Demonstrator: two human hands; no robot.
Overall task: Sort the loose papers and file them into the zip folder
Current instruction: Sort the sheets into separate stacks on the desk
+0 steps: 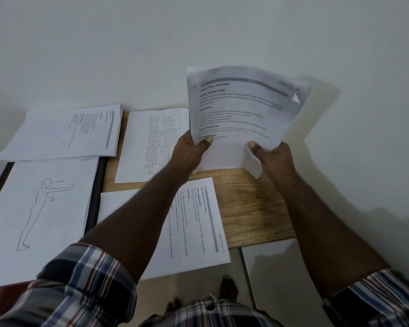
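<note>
So right now both hands are up holding a thin white stack of printed sheets with a grey header bar [243, 109], raised above the back right part of the light wooden surface [250, 208]. The left hand [189, 149] pinches the bottom left corner with the thumb on the front of the page, and the right hand [274, 156] does the same at the bottom right, so both are clamped on that same stack. Its long axis runs away from the person, text upright for reading, top edge tilted toward the wall. The thing that matters for what comes next: every sorted pile sits to the left of and below the held stack. There's a similar grey-bar printed sheet [198, 223] lying right under the left forearm, a white page with a dense table [151, 142] just beside the left hand, another grey-bar set at the back left [64, 133], and a white sheet with a line drawing of a standing figure [38, 208] lying on what looks like the dark-edged zip folder [97, 192] at far left. My guess is the stack has to swing left and down, and turn a quarter to match the piles, with the left hand nearer to all of them.
</note>
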